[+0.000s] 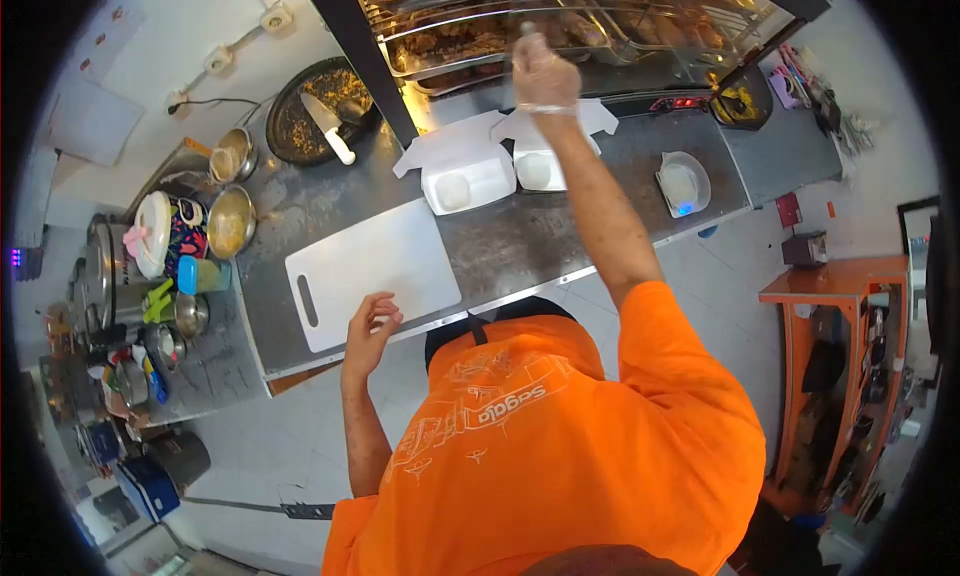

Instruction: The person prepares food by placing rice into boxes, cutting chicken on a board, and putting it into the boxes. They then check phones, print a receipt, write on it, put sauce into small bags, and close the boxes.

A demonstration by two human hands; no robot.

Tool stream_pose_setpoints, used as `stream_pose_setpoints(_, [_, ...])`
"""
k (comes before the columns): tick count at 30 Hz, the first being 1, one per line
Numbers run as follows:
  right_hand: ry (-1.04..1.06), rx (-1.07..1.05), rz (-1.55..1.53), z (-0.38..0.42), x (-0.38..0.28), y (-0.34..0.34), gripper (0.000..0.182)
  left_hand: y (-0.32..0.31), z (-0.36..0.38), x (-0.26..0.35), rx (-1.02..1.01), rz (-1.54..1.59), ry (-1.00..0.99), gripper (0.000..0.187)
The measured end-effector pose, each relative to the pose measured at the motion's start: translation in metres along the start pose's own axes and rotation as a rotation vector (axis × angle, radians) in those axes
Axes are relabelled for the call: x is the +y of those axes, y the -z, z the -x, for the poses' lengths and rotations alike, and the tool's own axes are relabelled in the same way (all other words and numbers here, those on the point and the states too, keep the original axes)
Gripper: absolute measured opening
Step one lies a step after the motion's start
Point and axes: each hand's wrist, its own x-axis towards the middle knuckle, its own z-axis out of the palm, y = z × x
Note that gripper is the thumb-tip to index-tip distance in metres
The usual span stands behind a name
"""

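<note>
My right hand (545,74) reaches up to the front of a lit food display cabinet (420,111). It seems to wear a thin clear glove, and its fingers are closed at a small greyish, knob-like end; what they grip I cannot make out. My left hand (374,326) hovers at the near edge of a white cutting board (375,261), fingers loosely curled and apart, holding nothing. Beyond the board stand two open white takeaway boxes, a left box (468,186) and a right box (540,166), each with a rounded white portion inside. Fried pieces of food (450,48) lie on the cabinet's trays.
A knife (328,126) rests on a round dark board (300,141) with crumbs. Metal bowls (231,222) and a lidded pot (155,234) crowd the left side. A digital scale bearing a clear round container (684,183) sits at right. An orange shelf (835,286) stands beyond.
</note>
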Motion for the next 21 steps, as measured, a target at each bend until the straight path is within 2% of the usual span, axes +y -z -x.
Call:
stream_pose_setpoints(2, [-0.08, -0.072, 0.12, -0.011, 0.025, 0.017, 0.012, -0.007, 0.011, -0.017, -0.06, -0.126, 0.041, 0.043])
stream_pose_setpoints(4, [-0.218, -0.164, 0.042, -0.021, 0.045, 0.032, 0.013, -0.01, 0.023, -0.04, -0.181, -0.305, 0.046, 0.055])
stream_pose_setpoints(7, [-0.265, -0.045, 0.167, -0.04, 0.049, 0.051, 0.016, -0.026, 0.041, -0.081, -0.535, -0.54, 0.24, 0.057])
stream_pose_setpoints(9, [-0.28, -0.027, 0.263, -0.051, 0.061, 0.06, 0.024, -0.051, 0.054, -0.084, -0.637, -0.644, 0.294, 0.06])
stream_pose_setpoints(11, [-0.423, -0.005, 0.151, -0.073, 0.052, 0.078, 0.032, -0.062, 0.061, -0.08, -0.707, -0.67, 0.305, 0.062])
stream_pose_setpoints(12, [-0.37, 0.077, -0.059, -0.082, 0.038, 0.084, 0.033, -0.061, 0.058, -0.074, -0.719, -0.647, 0.278, 0.062])
stream_pose_setpoints(14, [-0.002, 0.111, -0.162, -0.107, 0.031, 0.067, 0.032, -0.058, 0.058, -0.08, -0.752, -0.561, 0.211, 0.062])
stream_pose_setpoints(15, [0.179, 0.128, -0.215, -0.121, 0.027, 0.056, 0.033, -0.063, 0.058, -0.082, -0.76, -0.565, 0.243, 0.061])
stream_pose_setpoints(16, [0.186, -0.047, 0.468, -0.151, 0.042, 0.044, 0.034, -0.066, 0.061, -0.083, -0.77, -0.568, 0.278, 0.061])
stream_pose_setpoints(17, [0.196, -0.134, 0.652, -0.174, 0.055, 0.026, 0.034, -0.07, 0.062, -0.084, -0.781, -0.569, 0.312, 0.061])
stream_pose_setpoints(18, [0.146, -0.257, 0.738, -0.193, 0.072, 0.007, 0.034, -0.072, 0.062, -0.085, -0.791, -0.591, 0.27, 0.061])
stream_pose_setpoints(21, [-0.074, -0.595, 0.695, -0.237, 0.123, -0.038, 0.034, -0.077, 0.063, -0.08, -0.751, -0.746, 0.216, 0.061])
